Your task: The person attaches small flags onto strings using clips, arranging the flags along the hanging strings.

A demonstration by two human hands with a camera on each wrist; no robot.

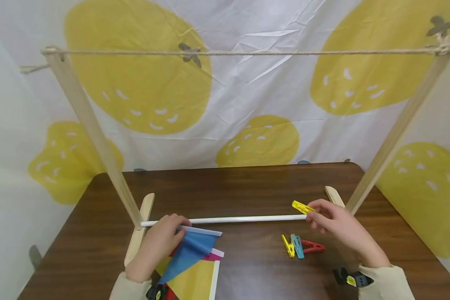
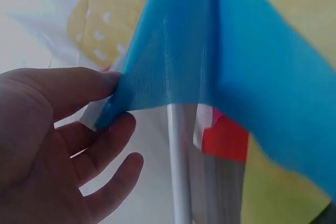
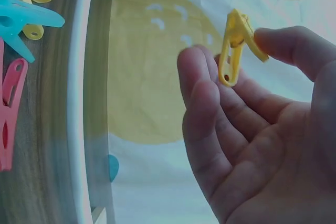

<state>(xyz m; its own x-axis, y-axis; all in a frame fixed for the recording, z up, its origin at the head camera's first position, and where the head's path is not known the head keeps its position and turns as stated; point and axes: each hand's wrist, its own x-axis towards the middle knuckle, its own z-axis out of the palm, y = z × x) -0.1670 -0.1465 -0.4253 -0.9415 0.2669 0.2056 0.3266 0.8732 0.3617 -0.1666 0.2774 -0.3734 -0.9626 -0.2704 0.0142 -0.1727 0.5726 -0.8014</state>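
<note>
Between thumb and fingers my left hand [image 1: 164, 239] pinches the white-edged corner of a blue triangular flag [image 2: 173, 51], raised over a pile of other flags. Yellow, red and pink cloth from the pile, such as the yellow flag [image 1: 195, 277], shows beneath it. On the right, my right hand [image 1: 335, 223] holds a yellow clothespin [image 3: 233, 48] by its handles, above the table. Just below that hand lie more clothespins: a yellow one [image 1: 288, 246], a light blue one [image 1: 297, 246] and a red one [image 1: 313, 246].
A rope [image 1: 247, 53] runs level between a left wooden post [image 1: 93, 129] and a right wooden post [image 1: 401, 133]. Low between the posts, a white rod [image 1: 243, 219] crosses the brown table [image 1: 240, 189]. Behind hangs a white sheet [image 1: 247, 96] with yellow fruit prints.
</note>
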